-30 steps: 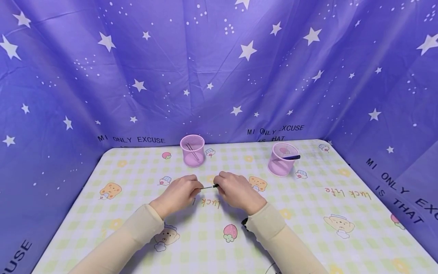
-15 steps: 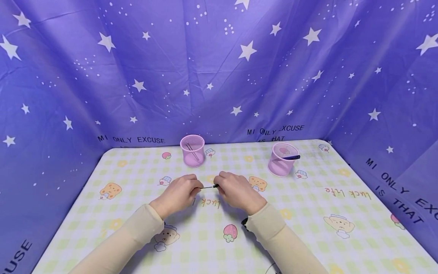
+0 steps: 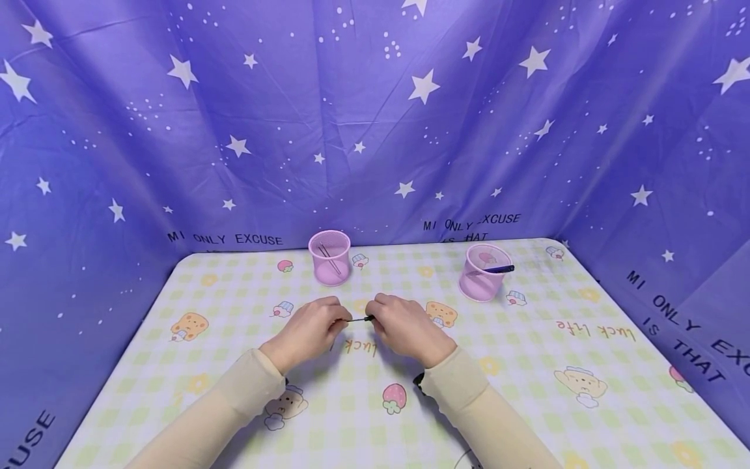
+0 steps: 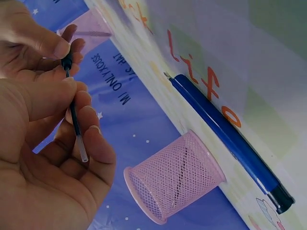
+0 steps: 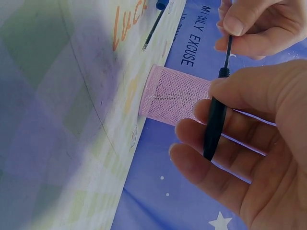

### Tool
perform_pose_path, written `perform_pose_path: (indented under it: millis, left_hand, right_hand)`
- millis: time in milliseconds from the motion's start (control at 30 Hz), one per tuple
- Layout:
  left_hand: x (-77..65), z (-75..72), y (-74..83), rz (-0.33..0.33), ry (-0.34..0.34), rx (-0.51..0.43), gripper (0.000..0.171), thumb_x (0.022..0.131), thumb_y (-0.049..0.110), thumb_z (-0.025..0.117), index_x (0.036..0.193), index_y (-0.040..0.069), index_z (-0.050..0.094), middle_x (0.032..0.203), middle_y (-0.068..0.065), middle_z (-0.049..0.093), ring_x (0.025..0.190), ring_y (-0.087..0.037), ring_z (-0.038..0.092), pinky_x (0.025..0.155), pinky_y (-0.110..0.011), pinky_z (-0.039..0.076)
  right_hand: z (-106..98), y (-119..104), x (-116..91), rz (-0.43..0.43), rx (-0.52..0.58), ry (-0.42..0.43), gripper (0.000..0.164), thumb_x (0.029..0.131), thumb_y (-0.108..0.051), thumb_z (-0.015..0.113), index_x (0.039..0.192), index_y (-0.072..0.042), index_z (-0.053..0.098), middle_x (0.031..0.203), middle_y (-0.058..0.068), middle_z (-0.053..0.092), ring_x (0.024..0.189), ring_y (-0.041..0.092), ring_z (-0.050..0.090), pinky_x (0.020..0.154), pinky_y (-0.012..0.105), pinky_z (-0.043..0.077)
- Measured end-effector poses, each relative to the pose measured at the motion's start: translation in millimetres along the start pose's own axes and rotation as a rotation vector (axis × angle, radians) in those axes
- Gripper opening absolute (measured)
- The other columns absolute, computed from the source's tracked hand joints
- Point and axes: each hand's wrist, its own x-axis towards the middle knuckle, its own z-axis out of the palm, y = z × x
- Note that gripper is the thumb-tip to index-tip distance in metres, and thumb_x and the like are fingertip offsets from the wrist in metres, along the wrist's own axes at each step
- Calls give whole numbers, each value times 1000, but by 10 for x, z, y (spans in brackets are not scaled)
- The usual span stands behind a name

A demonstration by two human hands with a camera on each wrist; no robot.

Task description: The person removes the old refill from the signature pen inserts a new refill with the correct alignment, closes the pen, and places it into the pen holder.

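Note:
My left hand (image 3: pixel 307 330) pinches a thin pen refill (image 4: pixel 75 117) between thumb and fingers; its clear tail end sticks out past the fingers in the left wrist view. My right hand (image 3: pixel 411 330) holds a dark, tapered pen grip section (image 5: pixel 215 125) by thumb and fingers. The refill's other end enters this section, and a short stretch of it shows between the hands. On the tablecloth close to the left hand lies a blue pen barrel (image 4: pixel 225 136) with a black end; in the head view it is hidden.
A pink mesh cup (image 3: pixel 331 273) with two thin refills stands at the back. Farther right is another pink mesh cup (image 3: pixel 479 286) with a dark blue pen (image 3: pixel 499 269) leaning over its rim. A purple star-patterned curtain (image 3: pixel 375 85) encloses the table's back and sides.
My left hand has shifted slightly right, towards the right hand, so less of the refill shows between them. The right hand stays in place.

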Motion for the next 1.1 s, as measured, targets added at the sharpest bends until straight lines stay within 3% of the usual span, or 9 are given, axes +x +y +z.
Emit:
perform_pose_path:
  millis: [533,833,1100]
  left_hand:
    - [38,50,36,-18,8,-42,10,82,4,72,89,10,74,79,7,59,72,-6,55,67,-25,49]
    - [60,54,77,-21,44,-27,16,81,0,68,89,12,75,79,6,60,74,-9,59,69,-29,51]
    - [71,73,105,-44,27,-46,20,80,-1,65,92,11,75,83,2,63,76,-11,60,71,-30,52]
  right_hand:
    - [-11,-23,-2,5,1,-4,10,86,-11,64,95,-14,65,87,-5,58,74,11,58,61,30,50]
    - [-12,-33,3,-1,1,4,10,85,-10,64,93,-15,65,86,-5,58,73,11,58,60,29,50]
    - [-7,-34,9,1,5,1,8,84,-10,64,90,-16,64,84,-6,57,72,11,56,59,29,49]
